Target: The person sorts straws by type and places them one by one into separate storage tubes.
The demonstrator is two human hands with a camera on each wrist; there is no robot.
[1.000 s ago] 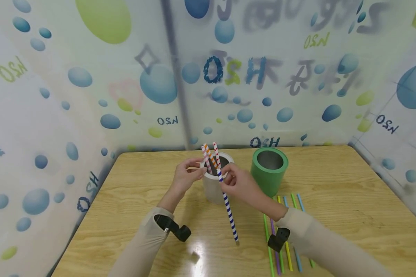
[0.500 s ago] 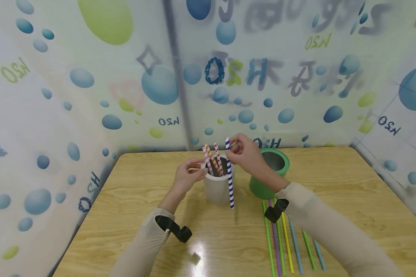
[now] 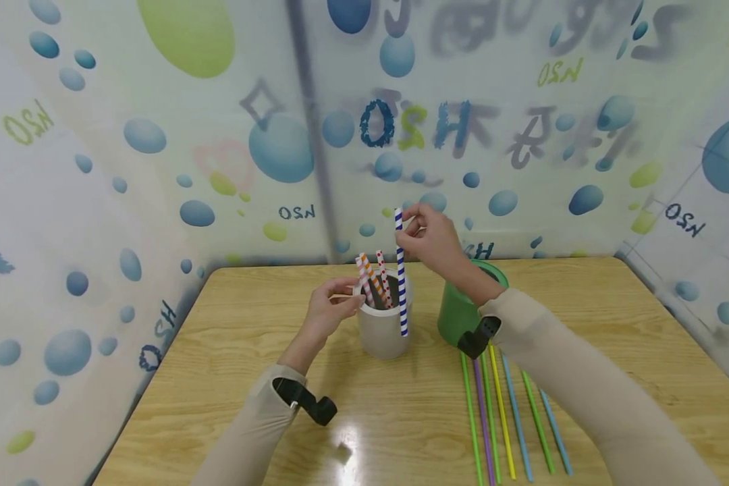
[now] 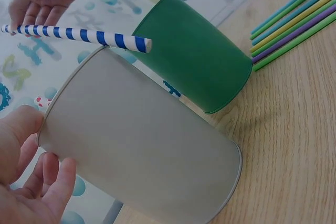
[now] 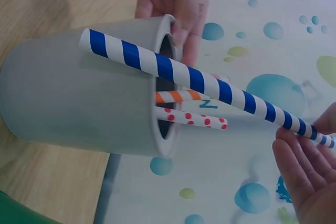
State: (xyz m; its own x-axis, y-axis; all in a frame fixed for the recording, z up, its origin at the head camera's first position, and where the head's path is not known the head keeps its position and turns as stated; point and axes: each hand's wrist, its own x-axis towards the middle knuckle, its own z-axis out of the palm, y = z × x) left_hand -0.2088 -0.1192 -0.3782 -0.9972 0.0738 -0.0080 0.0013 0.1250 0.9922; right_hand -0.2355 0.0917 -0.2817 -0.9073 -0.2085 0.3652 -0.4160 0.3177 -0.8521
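My right hand [image 3: 434, 241] pinches a blue-and-white striped paper straw [image 3: 401, 283] near its top. The straw hangs nearly upright, its lower end in front of the light grey cup [image 3: 381, 336] and below the rim. At that cup's left side, my left hand [image 3: 328, 309] holds the rim with thumb and fingers. Inside stand an orange-striped straw [image 5: 178, 96], a red-dotted straw [image 5: 191, 118] and a pink-striped straw [image 3: 364, 282], all leaning. Just right of the grey cup stands a green cup [image 3: 454, 314], partly covered by my right forearm; its inside is mostly hidden.
Several plain straws [image 3: 486, 418] in green, purple, yellow and blue lie side by side on the wooden table [image 3: 249, 324], in front of the green cup. A patterned fabric wall [image 3: 231, 169] rises behind the table's back edge.
My right hand has lifted the blue-striped straw from beside the grey cup's rim, with its lower end moving up off the table area. My left hand stays at the rim.
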